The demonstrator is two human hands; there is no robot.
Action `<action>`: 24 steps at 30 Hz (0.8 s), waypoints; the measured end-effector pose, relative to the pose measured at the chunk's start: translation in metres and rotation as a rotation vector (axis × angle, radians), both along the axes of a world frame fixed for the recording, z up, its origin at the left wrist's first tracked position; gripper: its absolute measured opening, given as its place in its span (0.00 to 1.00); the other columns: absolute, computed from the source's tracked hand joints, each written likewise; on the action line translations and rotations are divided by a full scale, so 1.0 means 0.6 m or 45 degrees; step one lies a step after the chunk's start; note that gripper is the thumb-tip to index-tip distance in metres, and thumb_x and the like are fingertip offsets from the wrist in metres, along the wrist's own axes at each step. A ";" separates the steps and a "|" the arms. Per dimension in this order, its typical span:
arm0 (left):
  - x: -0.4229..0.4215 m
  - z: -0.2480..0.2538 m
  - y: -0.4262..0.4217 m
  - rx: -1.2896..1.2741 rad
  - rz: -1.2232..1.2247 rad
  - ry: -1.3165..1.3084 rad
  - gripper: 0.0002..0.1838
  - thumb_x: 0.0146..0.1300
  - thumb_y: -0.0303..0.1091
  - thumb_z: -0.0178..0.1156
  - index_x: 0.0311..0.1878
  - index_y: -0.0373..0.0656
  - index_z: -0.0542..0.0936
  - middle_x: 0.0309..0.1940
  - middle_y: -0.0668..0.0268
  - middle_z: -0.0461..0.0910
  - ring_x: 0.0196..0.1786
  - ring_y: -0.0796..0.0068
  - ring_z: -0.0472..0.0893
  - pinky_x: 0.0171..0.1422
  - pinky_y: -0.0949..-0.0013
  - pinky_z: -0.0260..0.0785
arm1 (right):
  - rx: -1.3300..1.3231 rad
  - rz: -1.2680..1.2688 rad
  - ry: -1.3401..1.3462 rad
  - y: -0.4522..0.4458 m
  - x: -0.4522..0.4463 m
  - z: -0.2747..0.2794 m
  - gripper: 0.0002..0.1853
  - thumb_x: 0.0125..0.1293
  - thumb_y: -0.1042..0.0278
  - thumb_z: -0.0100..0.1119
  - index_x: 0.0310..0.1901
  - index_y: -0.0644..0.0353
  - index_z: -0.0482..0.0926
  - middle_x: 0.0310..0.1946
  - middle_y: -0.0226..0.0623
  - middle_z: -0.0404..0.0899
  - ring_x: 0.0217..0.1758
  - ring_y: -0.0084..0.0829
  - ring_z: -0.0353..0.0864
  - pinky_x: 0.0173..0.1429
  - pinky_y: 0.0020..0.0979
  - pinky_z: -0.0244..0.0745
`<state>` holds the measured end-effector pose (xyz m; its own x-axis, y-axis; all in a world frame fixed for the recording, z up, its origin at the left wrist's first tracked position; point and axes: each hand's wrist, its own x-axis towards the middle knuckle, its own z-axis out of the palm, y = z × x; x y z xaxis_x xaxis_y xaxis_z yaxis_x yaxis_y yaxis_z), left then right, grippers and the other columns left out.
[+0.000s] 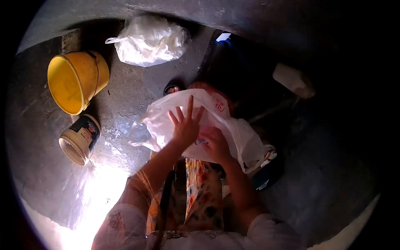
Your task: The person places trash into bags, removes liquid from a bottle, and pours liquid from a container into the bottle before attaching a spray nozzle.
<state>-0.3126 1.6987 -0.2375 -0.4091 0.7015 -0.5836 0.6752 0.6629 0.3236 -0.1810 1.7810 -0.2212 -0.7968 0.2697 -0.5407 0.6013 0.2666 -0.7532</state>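
A white translucent plastic bag [166, 106] with red print lies spread across my lap and knees. My left hand [186, 125] is over the bag with its fingers spread apart, holding nothing. Just to its right, my right hand [216, 143] is at the bag's front part, its fingers bent inward. Between the hands a small bluish patch shows on the bag; I cannot make out what it is. Whether the right fingers pinch the plastic or something inside it is hidden. Below the bag is a flower-patterned cloth [203, 191] over my legs.
On the floor at left lie a tipped yellow bucket [93, 75] and a smaller labelled tub [80, 139]. A full white plastic bag [152, 41] sits by the wall. In shadow at right is a pale jug-like container [293, 80]. Bright light falls at lower left.
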 end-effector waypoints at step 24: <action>-0.033 -0.156 -0.177 0.156 -0.868 -0.409 0.18 0.56 0.42 0.57 0.49 0.47 0.74 0.38 0.62 0.76 0.49 0.64 0.72 0.58 0.61 0.61 | -0.719 -1.514 -0.137 0.200 0.171 -0.307 0.23 0.54 0.64 0.61 0.52 0.60 0.71 0.42 0.37 0.76 0.45 0.36 0.74 0.48 0.34 0.69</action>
